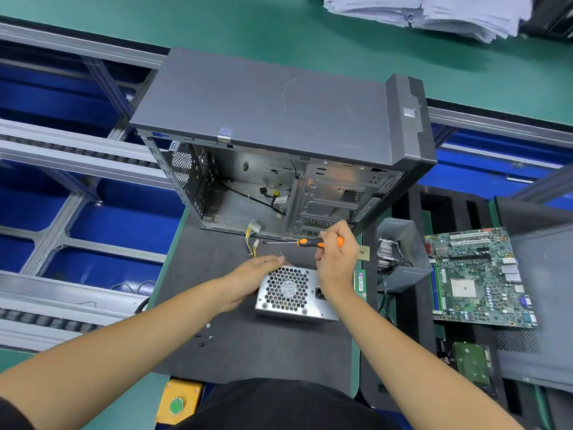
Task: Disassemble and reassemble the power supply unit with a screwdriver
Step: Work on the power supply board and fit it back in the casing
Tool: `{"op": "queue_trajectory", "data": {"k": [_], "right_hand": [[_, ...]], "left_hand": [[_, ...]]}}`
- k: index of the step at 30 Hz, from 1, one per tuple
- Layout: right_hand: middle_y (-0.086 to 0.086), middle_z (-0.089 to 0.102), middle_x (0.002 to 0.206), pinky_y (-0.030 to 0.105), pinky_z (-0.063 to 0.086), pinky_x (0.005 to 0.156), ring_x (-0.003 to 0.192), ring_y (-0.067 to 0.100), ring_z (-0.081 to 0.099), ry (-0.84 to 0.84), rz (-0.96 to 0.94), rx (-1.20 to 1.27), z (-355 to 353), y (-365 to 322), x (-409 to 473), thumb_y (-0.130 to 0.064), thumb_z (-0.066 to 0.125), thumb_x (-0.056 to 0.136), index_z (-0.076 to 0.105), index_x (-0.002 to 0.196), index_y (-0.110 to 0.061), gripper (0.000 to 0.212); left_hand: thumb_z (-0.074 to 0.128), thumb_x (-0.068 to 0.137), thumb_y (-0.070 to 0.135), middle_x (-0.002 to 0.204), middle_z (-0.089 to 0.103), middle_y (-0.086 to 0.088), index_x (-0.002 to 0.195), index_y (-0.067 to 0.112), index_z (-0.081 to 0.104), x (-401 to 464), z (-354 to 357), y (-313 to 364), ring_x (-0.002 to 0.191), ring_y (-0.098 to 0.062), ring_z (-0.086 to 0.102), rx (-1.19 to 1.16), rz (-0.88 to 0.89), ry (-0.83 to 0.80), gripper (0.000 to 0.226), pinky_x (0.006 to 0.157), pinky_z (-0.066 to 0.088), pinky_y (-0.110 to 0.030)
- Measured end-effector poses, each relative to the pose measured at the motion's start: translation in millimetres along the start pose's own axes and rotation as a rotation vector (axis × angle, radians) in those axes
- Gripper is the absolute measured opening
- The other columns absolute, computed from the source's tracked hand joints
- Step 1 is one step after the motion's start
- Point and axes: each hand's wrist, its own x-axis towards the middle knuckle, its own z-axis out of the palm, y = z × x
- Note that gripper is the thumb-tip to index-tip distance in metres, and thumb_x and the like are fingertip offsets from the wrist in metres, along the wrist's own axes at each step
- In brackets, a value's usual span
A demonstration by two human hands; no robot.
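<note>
head view: left hand (pixel 251 276) flat on power supply (pixel 290 294), right hand (pixel 336 259) around screwdriver (pixel 313 242)

Screwdriver (pixel 321 242) handle orange-black — power supply unit (pixel 294 293) silver, honeycomb grille — motherboard (pixel 479 276) green.

Bright, even light falls from overhead, leaving only soft, short shadows under the case (pixel 279 113) and the forearms. Wide-angle bending curves the rails at 9 o'clock and stretches the arms toward 6 o'clock. The paper stack (pixel 434 13) at 1 o'clock looks slightly smeared; the centre is sharp.
</note>
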Motion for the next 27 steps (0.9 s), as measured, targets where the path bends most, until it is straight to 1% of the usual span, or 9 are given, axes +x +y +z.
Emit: {"op": "queue_trajectory", "data": {"k": [3, 5, 8, 10, 14, 18, 22, 24, 27], "right_hand": [[0.0, 0.042, 0.048, 0.027, 0.037, 0.052, 0.045, 0.024, 0.041, 0.0, -0.001, -0.003, -1.1, 2.2, 0.6, -0.016, 0.048, 0.089, 0.045, 0.069, -0.011, 0.021], [-0.002, 0.042, 0.048, 0.027, 0.04, 0.058, 0.045, 0.025, 0.041, 0.001, -0.005, -0.007, -1.0, 1.7, 1.0, -0.013, 0.047, 0.09, 0.045, 0.068, -0.014, 0.023], [-0.004, 0.043, 0.048, 0.031, 0.037, 0.051, 0.045, 0.024, 0.042, -0.009, -0.008, -0.022, -0.1, -1.0, 0.7, -0.015, 0.05, 0.09, 0.044, 0.064, -0.025, 0.029], [-0.005, 0.042, 0.048, 0.032, 0.036, 0.051, 0.045, 0.024, 0.042, -0.013, -0.012, -0.034, 0.0, -1.1, 0.5, -0.014, 0.051, 0.09, 0.043, 0.063, -0.028, 0.031], [-0.004, 0.042, 0.047, 0.029, 0.035, 0.05, 0.045, 0.024, 0.042, -0.003, -0.012, -0.03, 0.2, 0.7, 1.5, -0.015, 0.049, 0.09, 0.044, 0.065, -0.022, 0.027], [-0.003, 0.042, 0.047, 0.028, 0.036, 0.049, 0.044, 0.023, 0.042, -0.008, -0.027, -0.021, -0.6, -0.4, 1.6, -0.014, 0.049, 0.09, 0.044, 0.065, -0.019, 0.025], [-0.003, 0.041, 0.05, 0.024, 0.036, 0.048, 0.044, 0.024, 0.04, 0.018, -0.058, -0.007, -9.5, -14.0, 9.6, -0.008, 0.047, 0.089, 0.044, 0.064, -0.016, 0.026], [-0.002, 0.041, 0.052, 0.026, 0.034, 0.046, 0.046, 0.023, 0.039, 0.024, -0.108, -0.031, -19.6, -25.4, 18.0, -0.005, 0.047, 0.087, 0.043, 0.063, -0.015, 0.027], [0.008, 0.041, 0.056, 0.028, 0.031, 0.051, 0.053, 0.03, 0.036, -0.028, -0.229, -0.097, -35.2, -45.1, 28.3, -0.001, 0.045, 0.082, 0.042, 0.062, -0.003, 0.02]], "left_hand": [[0.054, 0.104, 0.038, 0.113, 0.076, -0.005, 0.116, 0.013, 0.072, 0.7, 4.3, -1.5, 0.109, -0.02, 0.071, -0.025, 0.016, 0.04, 0.033, 0.1, 0.05, -0.03], [0.054, 0.104, 0.039, 0.112, 0.077, -0.005, 0.116, 0.012, 0.071, 1.0, 4.6, -2.3, 0.107, -0.02, 0.071, -0.025, 0.012, 0.046, 0.035, 0.099, 0.051, -0.03], [0.053, 0.104, 0.04, 0.111, 0.077, -0.004, 0.117, 0.012, 0.071, 0.6, 4.4, -2.0, 0.109, -0.02, 0.071, -0.009, 0.007, 0.05, 0.035, 0.1, 0.051, -0.03], [0.053, 0.105, 0.04, 0.112, 0.077, -0.004, 0.117, 0.011, 0.071, 0.8, 4.4, -3.2, 0.11, -0.021, 0.071, -0.003, 0.02, 0.053, 0.036, 0.101, 0.05, -0.031], [0.053, 0.105, 0.039, 0.113, 0.076, -0.006, 0.117, 0.009, 0.07, 1.0, 3.6, -5.7, 0.109, -0.02, 0.071, -0.011, 0.049, 0.04, 0.037, 0.1, 0.051, -0.029], [0.053, 0.105, 0.037, 0.113, 0.076, -0.007, 0.11, 0.01, 0.07, 1.3, 3.9, -6.8, 0.105, -0.016, 0.071, 0.003, 0.093, 0.04, 0.032, 0.1, 0.05, -0.028], [0.053, 0.104, 0.036, 0.106, 0.074, 0.002, 0.096, 0.018, 0.071, 0.2, 4.7, -9.6, 0.108, -0.008, 0.064, 0.059, 0.158, 0.061, 0.026, 0.107, 0.039, -0.028], [0.053, 0.104, 0.035, 0.112, 0.074, 0.002, 0.103, 0.015, 0.073, 0.5, 4.7, -12.2, 0.116, -0.012, 0.063, 0.064, 0.164, 0.075, 0.028, 0.109, 0.038, -0.028], [0.053, 0.105, 0.035, 0.115, 0.075, -0.007, 0.116, 0.007, 0.071, 1.4, 4.3, -12.9, 0.113, -0.02, 0.069, 0.027, 0.144, 0.068, 0.036, 0.103, 0.049, -0.03]]}}
